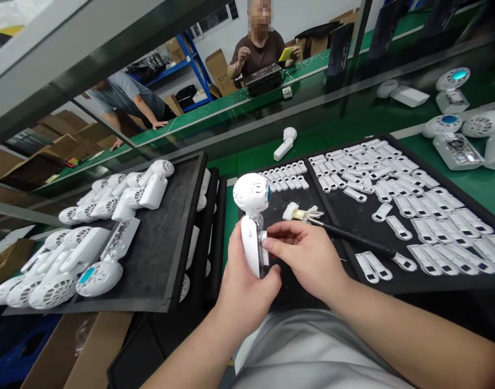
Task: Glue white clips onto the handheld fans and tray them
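At the centre of the view, between both hands, a white handheld fan (250, 235) stands nearly upright, its long axis running from six o'clock to just shy of twelve, round head (249, 193) uppermost. The left hand (247, 286) carries it from below: that grip is clamped round the lower handle (251, 254), thumb low on the side facing the right hand (307, 254). At three o'clock from the handle, the right hand meets it side-on, thumb and fingers together on a small white piece (265, 249) at the handle's exposed side. The piece thus lies at nine o'clock from the right grip; whether it is seated or merely held there, I cannot tell. Beyond, between two and three o'clock, a black rod-shaped tool (354, 236) slants across a black tray (358, 216) bearing white panels (431, 229).
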The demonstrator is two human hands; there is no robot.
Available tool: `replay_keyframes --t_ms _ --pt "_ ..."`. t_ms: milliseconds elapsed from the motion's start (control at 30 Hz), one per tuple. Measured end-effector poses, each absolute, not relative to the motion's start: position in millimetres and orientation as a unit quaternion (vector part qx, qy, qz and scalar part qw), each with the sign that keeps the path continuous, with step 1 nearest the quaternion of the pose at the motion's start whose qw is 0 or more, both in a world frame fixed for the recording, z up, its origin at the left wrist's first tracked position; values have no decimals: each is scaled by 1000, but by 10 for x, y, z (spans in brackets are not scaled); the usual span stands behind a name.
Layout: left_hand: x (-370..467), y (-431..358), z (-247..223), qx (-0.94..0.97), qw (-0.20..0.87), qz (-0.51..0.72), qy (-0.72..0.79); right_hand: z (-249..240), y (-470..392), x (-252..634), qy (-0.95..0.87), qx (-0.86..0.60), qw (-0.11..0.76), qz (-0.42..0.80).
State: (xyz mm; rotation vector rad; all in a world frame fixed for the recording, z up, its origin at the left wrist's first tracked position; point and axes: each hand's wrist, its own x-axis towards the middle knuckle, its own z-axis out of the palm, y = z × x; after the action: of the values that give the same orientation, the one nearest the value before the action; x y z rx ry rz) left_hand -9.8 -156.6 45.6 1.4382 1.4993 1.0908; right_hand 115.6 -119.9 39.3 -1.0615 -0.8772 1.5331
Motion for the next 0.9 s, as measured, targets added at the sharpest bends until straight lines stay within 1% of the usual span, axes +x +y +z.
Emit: replay_keyframes --t_ms 67,133,167,200,233,267,300,333,367,400,433,467,500,533,633,667,700,733,800,900 --pt "-110 -1558 442 577 376 428 585 387 -1186 1149 -395 -446 503 626" --pt "-138 -1532 428 565 391 445 574 333 -1140 1204 -461 -451 482 593" --pt "-159 -1514 425 546 412 461 565 279 -1103 1267 -519 -467 465 545" --pt "-184 -1494 426 521 441 478 553 205 -1057 1354 -590 -496 435 466" --pt "-213 -1474 433 491 474 494 539 111 -1003 1463 -660 -535 386 360" --pt "-244 -1455 447 461 505 509 523 2 -942 1586 -715 -574 319 240" --pt "-277 -1439 467 435 528 524 507 -114 -879 1715 -745 -610 237 130" --pt "-309 -1426 494 415 542 537 495 -225 -816 1840 -756 -634 152 57" --pt "-338 -1417 524 401 548 550 486 -320 -759 1953 -765 -638 86 14" --pt "-364 -1411 557 391 550 560 479 -387 -716 2050 -772 -635 41 -10" --pt "-385 -1405 590 384 550 569 476 -419 -691 2126 -779 -626 24 -19" --pt "-400 -1400 621 380 551 573 473 -412 -692 2180 -786 -617 34 -19" --pt "-409 -1394 651 377 551 576 471 -370 -722 2212 -789 -610 69 -9" --pt "-412 -1387 678 376 551 579 469 -301 -780 2220 -789 -602 124 14" --pt "-376 -1366 747 379 547 589 458 -44 -1074 2094 -755 -544 348 117" --pt "-352 -1362 766 383 548 590 453 27 -1181 2005 -741 -520 401 142" --pt "-324 -1362 784 387 549 591 447 83 -1274 1900 -734 -501 431 155" --pt "-296 -1366 798 393 549 590 442 125 -1348 1789 -737 -488 440 159" --pt "-249 -1383 815 398 549 588 440 180 -1425 1598 -769 -452 423 162" --pt "-224 -1417 808 393 551 584 449 239 -1420 1484 -789 -403 443 140"
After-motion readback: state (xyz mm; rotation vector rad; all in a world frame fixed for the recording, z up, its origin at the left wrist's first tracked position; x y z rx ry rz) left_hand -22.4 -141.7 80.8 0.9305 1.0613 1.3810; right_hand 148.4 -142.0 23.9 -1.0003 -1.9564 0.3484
